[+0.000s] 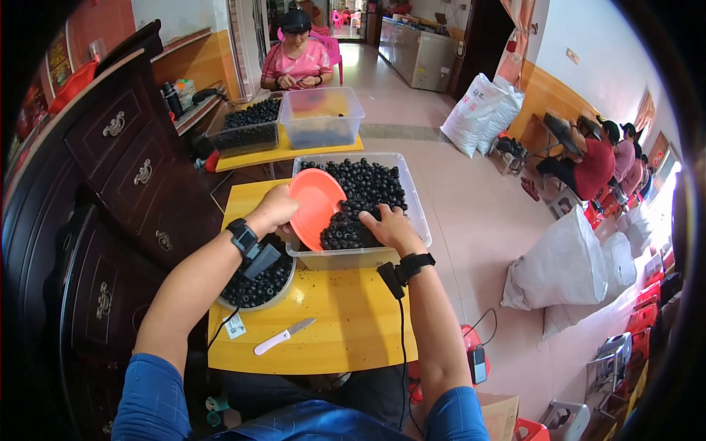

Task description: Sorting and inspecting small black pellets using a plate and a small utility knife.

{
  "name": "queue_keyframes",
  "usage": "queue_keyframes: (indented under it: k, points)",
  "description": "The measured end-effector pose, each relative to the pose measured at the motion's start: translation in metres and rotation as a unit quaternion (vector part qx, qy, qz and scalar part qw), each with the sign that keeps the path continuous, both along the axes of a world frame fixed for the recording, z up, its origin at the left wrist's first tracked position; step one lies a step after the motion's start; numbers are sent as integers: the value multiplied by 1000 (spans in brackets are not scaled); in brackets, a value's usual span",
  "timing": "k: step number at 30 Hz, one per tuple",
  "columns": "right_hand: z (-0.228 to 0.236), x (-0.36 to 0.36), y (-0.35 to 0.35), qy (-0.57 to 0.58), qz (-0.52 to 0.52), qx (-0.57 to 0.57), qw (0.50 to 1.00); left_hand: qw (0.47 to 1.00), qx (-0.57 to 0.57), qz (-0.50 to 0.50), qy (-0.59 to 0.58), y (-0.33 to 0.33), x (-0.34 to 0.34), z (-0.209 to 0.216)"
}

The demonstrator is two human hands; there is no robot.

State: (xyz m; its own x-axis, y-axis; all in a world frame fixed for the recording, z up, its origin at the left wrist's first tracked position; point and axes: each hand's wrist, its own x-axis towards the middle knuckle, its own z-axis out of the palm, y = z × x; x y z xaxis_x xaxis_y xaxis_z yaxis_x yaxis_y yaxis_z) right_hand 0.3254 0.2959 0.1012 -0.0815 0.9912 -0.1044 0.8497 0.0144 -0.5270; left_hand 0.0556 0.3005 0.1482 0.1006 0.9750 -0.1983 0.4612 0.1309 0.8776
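1. The left hand [273,209] grips a round orange plastic dish [316,206] by its lower left rim, fingers closed around the edge. The dish is tilted steeply, its hollow side facing right, over the near left corner of a clear rectangular plastic tub [419,213].
2. The tub stands at the far edge of a yellow square wooden table [353,331] and is filled with small dark round fruits [368,184].
3. The right hand [390,228] lies palm down on the fruits at the near side of the tub. Its fingers are spread and curved over a heap of fruits, touching it, just beside the lower edge of the dish. Whether the fingers enclose any fruits cannot be told.
4. A round shallow bowl [261,287] holding more dark fruits stands on the table under the left wrist, just beside the tub.
5. A small knife with a white handle [283,336] lies on the table nearer the person, apart from both hands.
6. Each wrist carries a black band with a small black device; a cable runs down from the right one.
7. A second yellow table [283,154] stands beyond, bearing a dark tray of fruits [246,128] and a second clear tub [320,117]. A person in a pink shirt [298,62] sits behind it.
8. White filled sacks [562,268] stand on the floor to the right.
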Motion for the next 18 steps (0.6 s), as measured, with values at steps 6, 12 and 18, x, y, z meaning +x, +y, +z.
queue_keyframes:
  k: [6,12,18]
  points:
    - [-2,-4,2,-20,-7,6,1000,999,-11,15,-43,4,16,-16]
    - [-6,-7,5,-1,-41,37,998,991,-74,41,-102,-7,38,-20]
    - [-4,-23,12,-19,-51,33,998,983,-91,58,-145,-6,47,-29]
